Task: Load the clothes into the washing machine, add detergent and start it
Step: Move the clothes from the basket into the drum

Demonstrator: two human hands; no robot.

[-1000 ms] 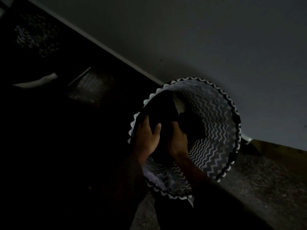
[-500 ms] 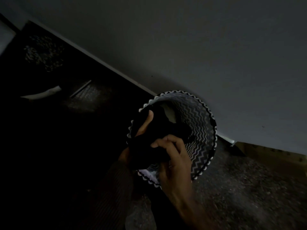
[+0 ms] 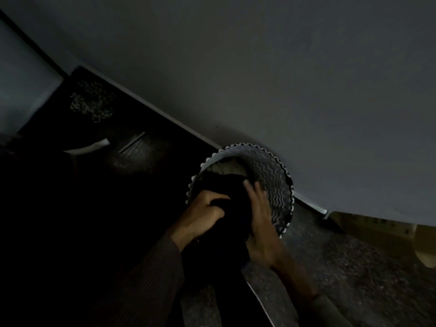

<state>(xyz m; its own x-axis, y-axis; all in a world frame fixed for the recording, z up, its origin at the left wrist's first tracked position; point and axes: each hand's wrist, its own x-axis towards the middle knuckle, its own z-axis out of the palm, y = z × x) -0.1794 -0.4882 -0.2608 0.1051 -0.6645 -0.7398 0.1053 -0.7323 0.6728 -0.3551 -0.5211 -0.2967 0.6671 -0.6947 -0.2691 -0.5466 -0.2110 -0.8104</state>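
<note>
The scene is very dark. A round laundry basket (image 3: pixel 276 180) with a black-and-white zigzag lining stands on the floor against the wall. A bundle of dark clothes (image 3: pixel 231 201) rises out of its mouth. My left hand (image 3: pixel 205 213) is clenched on the near left side of the bundle. My right hand (image 3: pixel 259 215) presses flat against its right side, fingers spread and pointing up. Dark cloth hangs down between my forearms. A pale item shows deep inside the basket behind the bundle. No washing machine or detergent is visible.
A grey wall (image 3: pixel 283 79) fills the upper right, with a pale skirting strip along its base. The floor (image 3: pixel 354 279) is speckled stone. A dark patterned mat (image 3: pixel 139 152) and a pale curved object (image 3: pixel 89 147) lie at left. A yellowish object (image 3: pixel 389 232) sits at right.
Both hands have lifted the dark bundle higher out of the basket and toward me. My left hand has closed on it, and my right hand moved to its right side.
</note>
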